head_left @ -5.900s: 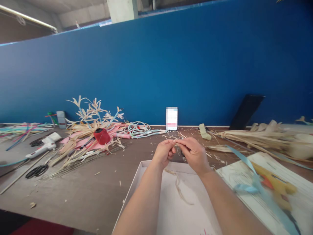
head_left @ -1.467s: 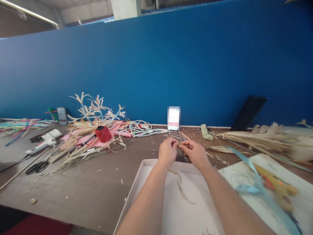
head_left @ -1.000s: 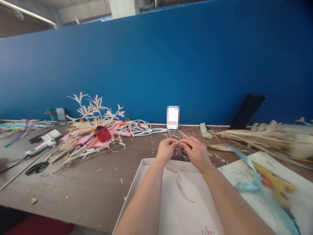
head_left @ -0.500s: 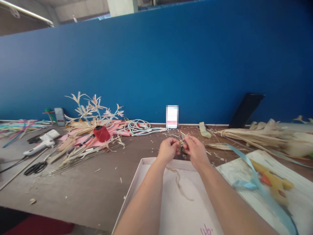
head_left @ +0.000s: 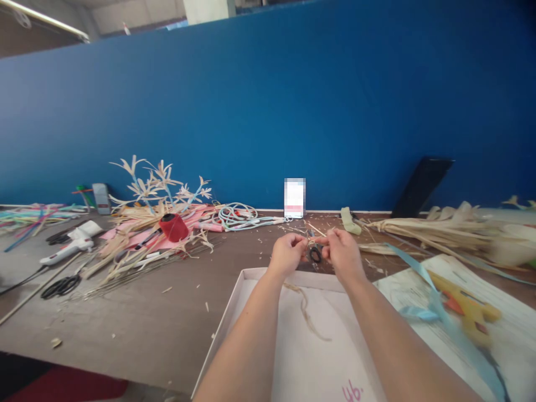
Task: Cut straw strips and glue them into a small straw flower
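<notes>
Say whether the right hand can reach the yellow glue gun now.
Probably yes: the yellow glue gun lies on white papers beside the right forearm, handle largely uncovered, though the light blue ribbon crosses near the nozzle and the right hand looks busy.

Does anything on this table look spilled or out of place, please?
Yes: small pale scraps are scattered loose over the brown table, not gathered, and the red spool sits tilted on the untidy pile of strips at the left. I see no clear damage.
</notes>
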### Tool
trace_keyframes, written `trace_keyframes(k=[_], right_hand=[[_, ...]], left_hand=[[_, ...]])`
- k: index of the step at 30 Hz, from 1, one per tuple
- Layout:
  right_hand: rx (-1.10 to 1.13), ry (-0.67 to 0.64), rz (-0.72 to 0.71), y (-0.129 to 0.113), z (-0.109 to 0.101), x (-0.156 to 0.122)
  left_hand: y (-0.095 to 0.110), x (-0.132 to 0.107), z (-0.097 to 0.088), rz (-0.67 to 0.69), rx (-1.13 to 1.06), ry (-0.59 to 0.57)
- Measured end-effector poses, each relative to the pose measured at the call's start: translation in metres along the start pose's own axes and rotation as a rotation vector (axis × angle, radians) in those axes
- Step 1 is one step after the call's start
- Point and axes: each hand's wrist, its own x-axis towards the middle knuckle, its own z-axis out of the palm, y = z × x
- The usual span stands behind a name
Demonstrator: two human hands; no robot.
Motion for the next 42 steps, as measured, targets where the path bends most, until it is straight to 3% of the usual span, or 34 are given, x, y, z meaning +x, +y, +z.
trace_keyframes(k=[12, 19, 30, 36, 42], right_hand=[[0.024, 0.011, -0.012, 0.001, -0.002, 0.002], [0.12, 0.089, 0.011, 0.0, -0.002, 0.003], [0.07, 0.05, 0.031, -0.003, 0.003, -0.003], [0.087, -0.105, 0.073, -0.007, 0.005, -0.008], [-0.083, -0.17, -0.005, -0.009, 0.007, -0.016]], left_hand=[[0.005, -0.003, -0.001, 0.05, 0.056, 0.026], [0.006, -0.005, -0.004, 0.058, 0.109, 0.023], [0.008, -0.004, -0.003, 0.057, 0.107, 0.069], [0.013, -0.005, -0.006, 0.038, 0.094, 0.133], [0.015, -0.005, -0.007, 0.05, 0.085, 0.15]])
